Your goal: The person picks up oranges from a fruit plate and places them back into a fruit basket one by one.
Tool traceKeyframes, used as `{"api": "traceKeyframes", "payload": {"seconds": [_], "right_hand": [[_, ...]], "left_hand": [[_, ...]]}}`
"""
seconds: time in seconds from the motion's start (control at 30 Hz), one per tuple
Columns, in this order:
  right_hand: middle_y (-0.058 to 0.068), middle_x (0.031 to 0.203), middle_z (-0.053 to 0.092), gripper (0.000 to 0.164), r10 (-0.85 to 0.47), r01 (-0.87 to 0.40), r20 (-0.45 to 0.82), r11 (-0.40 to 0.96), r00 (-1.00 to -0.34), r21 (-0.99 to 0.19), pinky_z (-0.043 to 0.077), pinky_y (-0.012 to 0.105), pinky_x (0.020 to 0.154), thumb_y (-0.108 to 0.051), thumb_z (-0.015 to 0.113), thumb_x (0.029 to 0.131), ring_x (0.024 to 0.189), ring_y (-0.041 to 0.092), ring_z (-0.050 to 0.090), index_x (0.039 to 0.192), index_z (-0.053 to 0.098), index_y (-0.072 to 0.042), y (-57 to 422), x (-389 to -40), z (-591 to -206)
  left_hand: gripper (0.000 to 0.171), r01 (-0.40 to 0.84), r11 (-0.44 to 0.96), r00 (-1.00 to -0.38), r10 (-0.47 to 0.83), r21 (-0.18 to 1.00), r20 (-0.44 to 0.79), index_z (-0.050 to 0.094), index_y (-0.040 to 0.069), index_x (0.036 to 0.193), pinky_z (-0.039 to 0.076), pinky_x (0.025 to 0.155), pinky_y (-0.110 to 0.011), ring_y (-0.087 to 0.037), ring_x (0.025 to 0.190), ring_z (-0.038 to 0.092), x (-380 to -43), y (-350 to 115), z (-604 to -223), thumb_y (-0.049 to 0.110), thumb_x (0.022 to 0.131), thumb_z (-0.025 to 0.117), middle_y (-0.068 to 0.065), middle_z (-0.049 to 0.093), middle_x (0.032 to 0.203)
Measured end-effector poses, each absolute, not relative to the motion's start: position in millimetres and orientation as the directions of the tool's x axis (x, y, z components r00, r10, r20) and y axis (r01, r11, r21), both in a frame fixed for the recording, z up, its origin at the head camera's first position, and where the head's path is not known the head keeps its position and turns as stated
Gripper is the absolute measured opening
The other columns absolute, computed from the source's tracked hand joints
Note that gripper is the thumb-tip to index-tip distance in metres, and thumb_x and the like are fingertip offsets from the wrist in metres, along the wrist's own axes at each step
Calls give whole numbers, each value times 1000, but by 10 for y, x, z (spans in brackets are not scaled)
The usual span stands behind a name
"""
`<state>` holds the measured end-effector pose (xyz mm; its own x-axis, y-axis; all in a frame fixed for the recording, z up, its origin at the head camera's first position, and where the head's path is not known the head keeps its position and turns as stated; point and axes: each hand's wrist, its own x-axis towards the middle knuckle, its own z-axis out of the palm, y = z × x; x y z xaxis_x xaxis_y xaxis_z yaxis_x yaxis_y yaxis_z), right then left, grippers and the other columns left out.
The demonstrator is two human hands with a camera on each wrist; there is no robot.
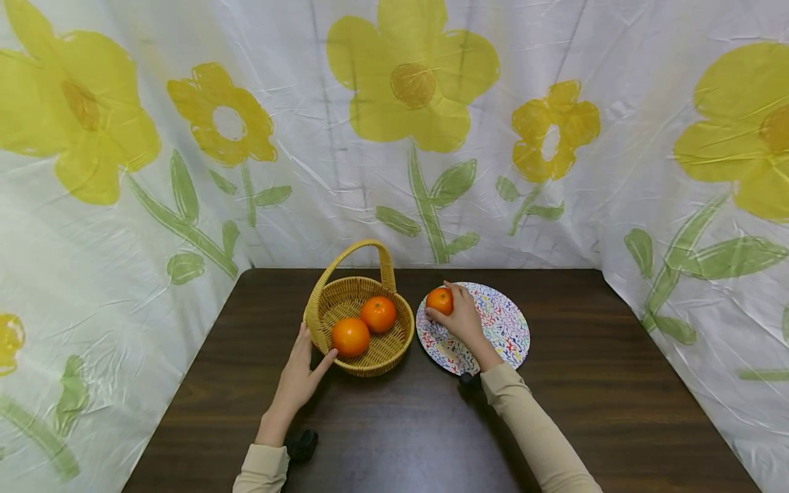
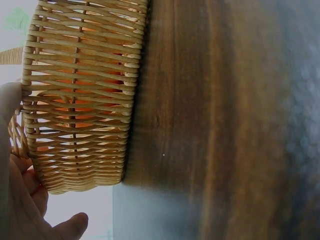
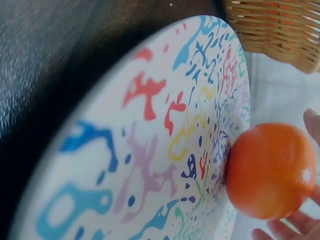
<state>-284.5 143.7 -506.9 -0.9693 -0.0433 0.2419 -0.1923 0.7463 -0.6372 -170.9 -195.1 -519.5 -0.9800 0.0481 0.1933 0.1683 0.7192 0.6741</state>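
On the table at centre stands a yellow wicker basket (image 1: 320, 301) with an arched handle, holding two oranges (image 1: 351, 337). My left hand (image 1: 297, 376) rests against the basket's near left side, thumb at the front rim and fingers spread along the outer wall. In the left wrist view, the woven side of the basket (image 2: 80, 100) fills the space by this hand. A third orange (image 1: 440, 301) is at the left part of a round patterned plate (image 1: 502, 322). My right hand (image 1: 462, 318) grips it between thumb and fingers. The right wrist view has this orange (image 3: 270, 170) against the plate surface.
The dark wooden table (image 1: 394, 424) ends at the back against a white curtain (image 1: 296, 198) with yellow flowers. Only a narrow gap separates the basket from the plate. A black wrist device (image 1: 302, 445) sits beside the left wrist.
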Motion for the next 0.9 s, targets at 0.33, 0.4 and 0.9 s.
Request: {"api": "traceKeyframes", "payload": {"seconds": [0.33,0.4,0.9], "right_hand": [[17,129,45,74,-54,-198,242,758,-969,-622,48,52,81,-39,74,77,110,36,50,139,42,-14,1449,-2840,-5085],[17,129,45,74,-54,-192,234,759,-971,-622,48,52,81,-40,74,77,109,36,51,139,42,-14,1451,-2840,-5089],[18,128,46,71,-51,-190,226,734,-973,-652,49,51,81,-39,73,78,106,35,53,137,44,-12,1451,-2827,-5085]], "left_hand": [[80,160,718,-982,46,677,184,9,26,150,19,107,-60,-29,143,8,-1706,-1950,-5191,51,89,53,-5,0,156],[80,157,718,-983,46,678,179,8,25,150,19,107,-60,-29,143,8,-1705,-1950,-5189,52,89,52,-5,0,156],[80,154,718,-984,47,678,175,8,25,151,19,107,-60,-30,142,8,-1695,-1948,-5175,50,90,53,-6,-1,156]]}}
